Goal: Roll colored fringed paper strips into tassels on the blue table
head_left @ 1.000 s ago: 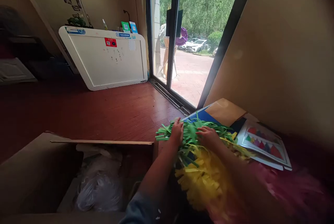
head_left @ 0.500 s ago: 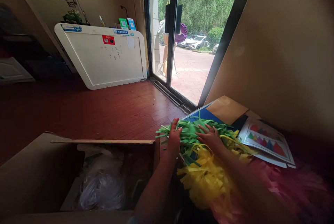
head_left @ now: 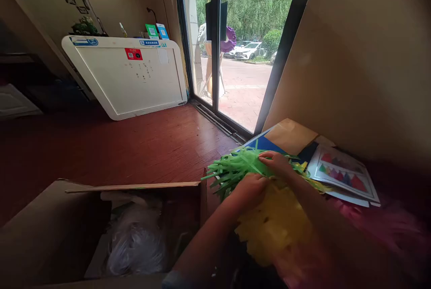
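Observation:
A green paper-strip tassel lies at the lower right, its cut strips fanned out to the left. My left hand is closed at the near edge of the green tassel, fingers curled in and partly hidden. Just above and to the right, my right hand pinches the tassel near its uncut, sheet-like part. Beneath my forearms is a yellow paper tassel, with pink paper fringe further right. A printed sheet picturing coloured tassels rests beyond my right hand.
An open cardboard box with a clear plastic bag in it stands at the lower left. Brown paper lies against the right wall. A white panel counter and a glass door stand ahead.
My left hand has moved right from the strip ends to beside my right hand. Both hands have gone from spread fingers to closed on the green tassel. The view has shifted slightly.

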Tool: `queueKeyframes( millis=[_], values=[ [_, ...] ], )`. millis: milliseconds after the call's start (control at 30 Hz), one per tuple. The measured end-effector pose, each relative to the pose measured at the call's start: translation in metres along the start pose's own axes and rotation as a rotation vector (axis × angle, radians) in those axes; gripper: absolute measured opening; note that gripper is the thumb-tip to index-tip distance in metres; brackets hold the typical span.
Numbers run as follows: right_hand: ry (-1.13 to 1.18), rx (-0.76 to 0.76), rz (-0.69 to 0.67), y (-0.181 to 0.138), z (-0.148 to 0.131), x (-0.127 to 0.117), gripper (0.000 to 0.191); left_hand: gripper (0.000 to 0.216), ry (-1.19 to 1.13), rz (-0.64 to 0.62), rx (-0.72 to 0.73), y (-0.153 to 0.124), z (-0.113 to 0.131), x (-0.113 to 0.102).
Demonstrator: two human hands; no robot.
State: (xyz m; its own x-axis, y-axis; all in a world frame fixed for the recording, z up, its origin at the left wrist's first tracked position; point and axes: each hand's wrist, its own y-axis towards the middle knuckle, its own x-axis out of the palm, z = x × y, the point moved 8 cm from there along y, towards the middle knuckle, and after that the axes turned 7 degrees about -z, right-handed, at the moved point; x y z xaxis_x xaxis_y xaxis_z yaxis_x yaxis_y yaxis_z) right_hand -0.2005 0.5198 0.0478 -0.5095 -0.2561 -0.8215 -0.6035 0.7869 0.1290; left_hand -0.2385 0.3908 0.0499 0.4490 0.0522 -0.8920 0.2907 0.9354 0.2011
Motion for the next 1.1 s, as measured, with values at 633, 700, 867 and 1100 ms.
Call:
queueKeyframes(
  millis=[633,700,867,1100],
  values=[
    [0.453,0.085,0.171,-0.008,-0.027,-0.083,0.035,0.04,-1.104,0.442,-0.571,0.041,-0.081,0.033],
    [0.517,0.101,0.219,-0.01,-0.022,-0.097,0.039,0.037,-1.234,0.531,-0.656,0.037,-0.095,0.037],
    [0.673,0.119,0.351,-0.017,-0.008,-0.143,0.036,0.03,-1.492,0.783,-0.755,0.016,-0.121,0.032],
    [0.756,0.044,0.691,-0.066,0.035,-0.242,0.021,0.018,-1.735,0.924,-0.674,0.002,-0.13,0.008]
  ],
)
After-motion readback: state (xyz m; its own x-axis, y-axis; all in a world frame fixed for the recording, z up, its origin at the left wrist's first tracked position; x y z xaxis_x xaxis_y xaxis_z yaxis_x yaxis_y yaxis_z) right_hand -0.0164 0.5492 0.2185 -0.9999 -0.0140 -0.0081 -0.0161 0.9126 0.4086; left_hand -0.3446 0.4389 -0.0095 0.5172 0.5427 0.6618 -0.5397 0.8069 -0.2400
